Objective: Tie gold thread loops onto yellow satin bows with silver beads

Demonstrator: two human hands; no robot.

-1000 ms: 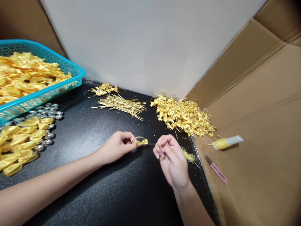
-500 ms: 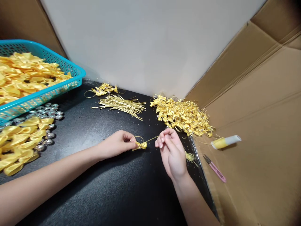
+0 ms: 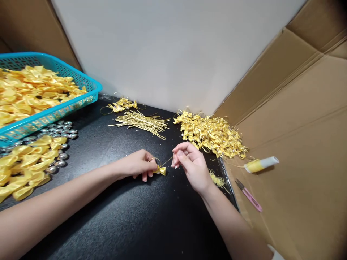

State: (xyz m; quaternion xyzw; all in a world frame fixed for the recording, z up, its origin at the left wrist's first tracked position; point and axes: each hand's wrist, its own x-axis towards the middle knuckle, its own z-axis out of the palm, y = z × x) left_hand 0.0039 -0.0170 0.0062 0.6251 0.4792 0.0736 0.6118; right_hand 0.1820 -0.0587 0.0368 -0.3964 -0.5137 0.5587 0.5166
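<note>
Between thumb and fingers, my left hand (image 3: 141, 164) pinches a small yellow satin bow (image 3: 162, 170) just above the black table. A loop of thin gold cord (image 3: 155, 159) rises from the bow. My right hand (image 3: 191, 164) is closed in a pinch on the cord's free end, which runs slantwise from the bow up to its fingertips. Behind my hands lies a bundle of cut gold cords (image 3: 143, 123). To its right is a heap of finished-looking yellow bows (image 3: 211, 133) with silver beads and loops.
A blue basket (image 3: 92, 85) full of yellow bows stands at left. In front of it are loose bows (image 3: 27, 166) and silver beads (image 3: 62, 156). At right lie pink-handled thread snips (image 3: 249, 196), a spool of yellow thread (image 3: 260, 165) and yellow thread scraps (image 3: 217, 178). Cardboard (image 3: 303, 144) borders the right side.
My right hand has moved left, nearer the bow, and the stretch of cord between my hands is shorter. My left hand still holds the bow, its lower fingers now showing. The view has shifted slightly.
</note>
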